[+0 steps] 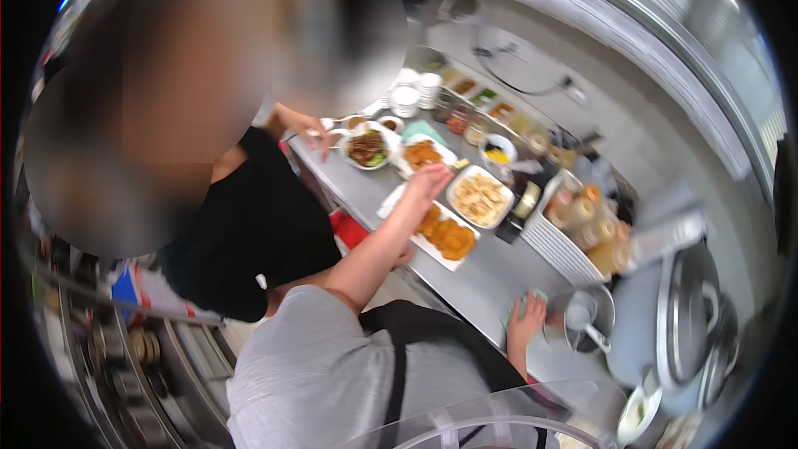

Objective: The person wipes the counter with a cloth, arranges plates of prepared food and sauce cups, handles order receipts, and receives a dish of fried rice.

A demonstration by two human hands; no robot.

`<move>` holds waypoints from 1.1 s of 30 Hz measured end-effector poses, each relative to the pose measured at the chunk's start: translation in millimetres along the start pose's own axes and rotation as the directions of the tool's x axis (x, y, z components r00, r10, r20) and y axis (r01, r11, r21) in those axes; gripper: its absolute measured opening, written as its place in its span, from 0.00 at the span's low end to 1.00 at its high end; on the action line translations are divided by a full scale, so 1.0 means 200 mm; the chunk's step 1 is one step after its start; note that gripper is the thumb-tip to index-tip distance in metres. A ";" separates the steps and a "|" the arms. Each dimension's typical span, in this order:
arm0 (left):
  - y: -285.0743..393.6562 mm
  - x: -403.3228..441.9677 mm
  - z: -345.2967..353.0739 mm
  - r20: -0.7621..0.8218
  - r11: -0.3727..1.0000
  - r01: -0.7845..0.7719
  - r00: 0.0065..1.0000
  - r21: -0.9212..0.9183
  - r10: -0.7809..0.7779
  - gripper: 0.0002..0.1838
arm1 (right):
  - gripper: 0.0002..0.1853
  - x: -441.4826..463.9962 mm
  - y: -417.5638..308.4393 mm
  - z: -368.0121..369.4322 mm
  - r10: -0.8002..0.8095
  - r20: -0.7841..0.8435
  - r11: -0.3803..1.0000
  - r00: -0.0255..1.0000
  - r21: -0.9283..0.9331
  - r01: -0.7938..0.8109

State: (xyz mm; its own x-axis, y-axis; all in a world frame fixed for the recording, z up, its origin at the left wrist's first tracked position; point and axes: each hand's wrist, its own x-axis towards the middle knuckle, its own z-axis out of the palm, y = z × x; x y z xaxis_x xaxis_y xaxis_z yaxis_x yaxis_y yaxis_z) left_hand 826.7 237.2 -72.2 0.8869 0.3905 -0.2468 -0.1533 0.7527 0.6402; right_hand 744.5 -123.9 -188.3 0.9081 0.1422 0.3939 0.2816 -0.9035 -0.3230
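My left hand [428, 181] reaches over the fried food; its fingers are pinched on a small pale-yellow piece, too blurred to name. Just beyond it lies a white tray of fried pieces [422, 153], and nearer me a long white tray of golden fried patties [453, 239]. A square white bowl of pale sliced food [480, 196] stands to the right of this hand. My right hand [527, 322] is closed on a green cloth [539, 294] at the counter's near edge, beside a metal pot with a ladle [588, 316].
A co-worker in black [249, 224] stands at the left, one hand [309, 129] by a bowl of meat and greens [366, 148]. Sauce tubs, white cups [406, 100] and a basket of bottles [565, 241] line the counter's back. A large lidded pot [665, 324] stands right.
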 end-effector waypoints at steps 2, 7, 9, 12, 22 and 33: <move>-0.03 0.05 -0.14 -0.004 0.998 -0.038 0.999 -0.058 0.038 0.10 | 0.21 -0.01 0.03 0.02 -0.027 0.012 0.999 1.000 0.020 0.027; -0.03 -0.03 -0.20 -0.101 0.988 -0.040 0.995 -0.147 0.026 0.08 | 0.23 0.02 0.02 0.04 -0.048 0.096 0.984 0.994 -0.164 0.063; 0.05 -0.07 -0.23 -0.173 0.988 -0.059 0.984 -0.144 0.033 0.06 | 0.24 0.05 0.04 0.05 -0.061 0.139 0.975 0.988 -0.202 0.089; 0.19 -0.06 -0.32 -0.191 0.980 -0.144 0.975 -0.140 0.116 0.07 | 0.24 0.13 0.09 0.12 -0.103 0.115 0.972 0.988 -0.201 0.125; 0.71 -0.05 -0.35 -0.227 0.709 -0.526 0.848 -0.469 0.478 0.08 | 0.23 0.21 0.05 0.09 -0.056 0.090 0.997 0.994 -0.052 0.060; 0.42 0.37 -1.05 -0.943 0.888 -0.458 0.282 0.031 0.179 0.06 | 0.23 0.20 0.05 0.10 -0.030 0.040 0.998 0.999 -0.061 0.033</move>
State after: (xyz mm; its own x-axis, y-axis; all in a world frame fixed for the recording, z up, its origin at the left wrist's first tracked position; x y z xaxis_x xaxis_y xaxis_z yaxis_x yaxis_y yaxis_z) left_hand 787.5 440.0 -190.0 -0.1881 0.7442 -0.6409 -0.5285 0.4733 0.7047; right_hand 790.4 -118.3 -192.5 0.9107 0.1857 0.3689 0.2920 -0.9213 -0.2569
